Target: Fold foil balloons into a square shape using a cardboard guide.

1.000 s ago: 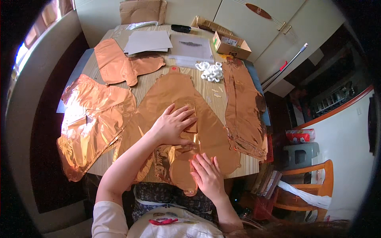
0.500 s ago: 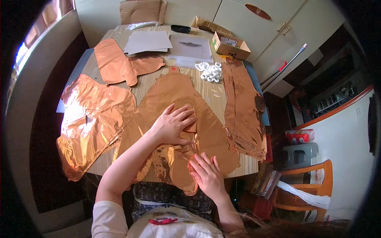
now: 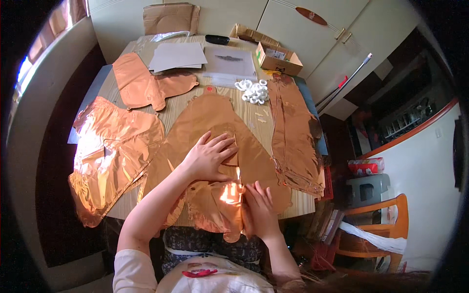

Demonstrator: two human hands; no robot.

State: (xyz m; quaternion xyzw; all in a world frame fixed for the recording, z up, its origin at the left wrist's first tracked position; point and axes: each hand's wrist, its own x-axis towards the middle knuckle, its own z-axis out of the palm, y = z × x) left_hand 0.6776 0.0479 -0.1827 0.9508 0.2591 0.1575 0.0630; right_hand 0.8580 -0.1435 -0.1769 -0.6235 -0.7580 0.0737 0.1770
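A flat copper-coloured foil balloon (image 3: 210,110) with wide lobes lies across the middle of the table. Its near part is bunched and shiny (image 3: 215,202), with a creased fold running up between my hands. My left hand (image 3: 207,158) presses on the foil left of this fold, palm down and fingers spread, holding nothing. Just right of the fold my right hand (image 3: 260,207) rests on the near part, its fingers stretched out along the foil. The thumb of that hand is hidden. A rounded tab (image 3: 231,237) of the balloon hangs at the table's near edge.
More copper foil balloons lie at the left (image 3: 115,151), far left (image 3: 134,78) and right (image 3: 293,132). White rings (image 3: 256,93), grey sheets (image 3: 178,56), a clear plastic bag (image 3: 229,63) and a cardboard box (image 3: 278,58) stand farther back. A wooden chair (image 3: 403,219) is at the right.
My right hand has moved up and slightly right, lying flatter along the fold. The near part of the foil has shifted and bulges with a bright reflection. My left hand stays in place on the foil.
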